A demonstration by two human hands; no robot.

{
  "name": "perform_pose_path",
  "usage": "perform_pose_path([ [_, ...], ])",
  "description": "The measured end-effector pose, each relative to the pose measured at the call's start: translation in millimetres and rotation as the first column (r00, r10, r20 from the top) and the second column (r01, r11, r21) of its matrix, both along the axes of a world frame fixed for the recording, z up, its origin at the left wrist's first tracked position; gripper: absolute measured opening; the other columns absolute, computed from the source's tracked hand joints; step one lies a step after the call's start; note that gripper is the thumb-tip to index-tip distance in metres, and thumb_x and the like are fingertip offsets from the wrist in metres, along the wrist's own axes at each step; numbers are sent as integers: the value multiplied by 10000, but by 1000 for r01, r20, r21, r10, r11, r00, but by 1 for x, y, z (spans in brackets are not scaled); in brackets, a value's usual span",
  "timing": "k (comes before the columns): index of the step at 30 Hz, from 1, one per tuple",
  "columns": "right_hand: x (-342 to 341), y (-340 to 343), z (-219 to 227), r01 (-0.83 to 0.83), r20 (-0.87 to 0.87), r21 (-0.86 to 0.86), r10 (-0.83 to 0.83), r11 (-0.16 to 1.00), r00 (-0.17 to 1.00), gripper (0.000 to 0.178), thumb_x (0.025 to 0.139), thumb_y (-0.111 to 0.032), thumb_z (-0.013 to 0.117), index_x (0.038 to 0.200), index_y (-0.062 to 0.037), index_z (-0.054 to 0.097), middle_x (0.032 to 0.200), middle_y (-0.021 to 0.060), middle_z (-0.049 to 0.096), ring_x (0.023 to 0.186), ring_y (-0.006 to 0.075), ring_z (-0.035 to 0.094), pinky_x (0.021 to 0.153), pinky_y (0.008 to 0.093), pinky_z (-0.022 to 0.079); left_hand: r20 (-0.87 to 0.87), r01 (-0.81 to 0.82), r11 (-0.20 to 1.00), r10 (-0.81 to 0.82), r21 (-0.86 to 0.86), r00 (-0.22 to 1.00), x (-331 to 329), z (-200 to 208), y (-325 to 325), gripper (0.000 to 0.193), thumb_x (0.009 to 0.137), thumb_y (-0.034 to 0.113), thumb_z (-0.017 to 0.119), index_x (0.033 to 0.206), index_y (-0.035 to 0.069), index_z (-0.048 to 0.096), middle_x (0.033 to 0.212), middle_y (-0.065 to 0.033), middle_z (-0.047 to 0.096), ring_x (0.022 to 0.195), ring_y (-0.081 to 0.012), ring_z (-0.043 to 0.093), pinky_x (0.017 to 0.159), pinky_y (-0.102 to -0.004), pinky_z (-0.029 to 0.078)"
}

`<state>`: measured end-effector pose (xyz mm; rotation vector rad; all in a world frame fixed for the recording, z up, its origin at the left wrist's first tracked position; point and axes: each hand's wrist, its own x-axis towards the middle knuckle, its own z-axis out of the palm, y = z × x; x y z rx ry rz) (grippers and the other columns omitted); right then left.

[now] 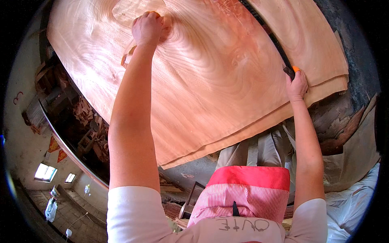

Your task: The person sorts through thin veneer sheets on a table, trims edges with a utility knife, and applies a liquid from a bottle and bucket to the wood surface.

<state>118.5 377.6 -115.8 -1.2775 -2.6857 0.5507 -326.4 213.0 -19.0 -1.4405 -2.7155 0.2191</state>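
A stack of large pale wood veneer sheets fills the space before me. My left hand presses down, fingers curled, on a small veneer patch near the top sheet's far edge. My right hand grips a dark, orange-tipped tool near the right edge.
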Motion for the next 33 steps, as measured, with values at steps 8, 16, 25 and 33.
perform_pose_path([
  [8, 1, 1, 1, 18, 115, -114, -4, 993, 993, 359, 751, -239, 607, 1041, -44, 524, 944, 162, 560, 893, 331, 531, 757, 406, 428, 222, 420, 907, -403, -31, 888, 106, 34, -79, 137, 778, 194, 557, 886, 115, 585, 949, -34, 532, 956, -246, 490, 888, -391, 379],
  [16, -7, 11, 62, 145, 161, -386, -88, 911, 983, 328, 811, -286, 539, 1032, -44, 536, 870, 198, 591, 845, 363, 560, 731, 433, 434, 788, 462, 879, -363, 114, 497, 312, 142, -192, 219, 647, 177, 589, 848, 92, 579, 977, -52, 550, 992, -248, 509, 951, -444, 361],
  [25, 111, -114, 258, 125, -21, -521, -159, 844, 987, 232, 755, -233, 610, 812, -9, 593, 726, 206, 585, 710, 373, 568, 619, 421, 427, 793, 216, 963, -258, 162, 551, 405, 259, -219, 117, 717, 191, 594, 761, 84, 581, 832, -70, 569, 801, -252, 547, 858, -391, 393],
  [33, 219, -212, 392, 127, 96, -496, -91, 859, 991, 343, 828, -343, 549, 697, -27, 574, 526, 75, 570, 511, 204, 588, 524, 347, 445, 673, 74, 953, -261, 294, 692, 405, 368, -317, 163, 733, 243, 581, 720, 80, 582, 782, -79, 569, 808, -242, 559, 795, -396, 405],
])
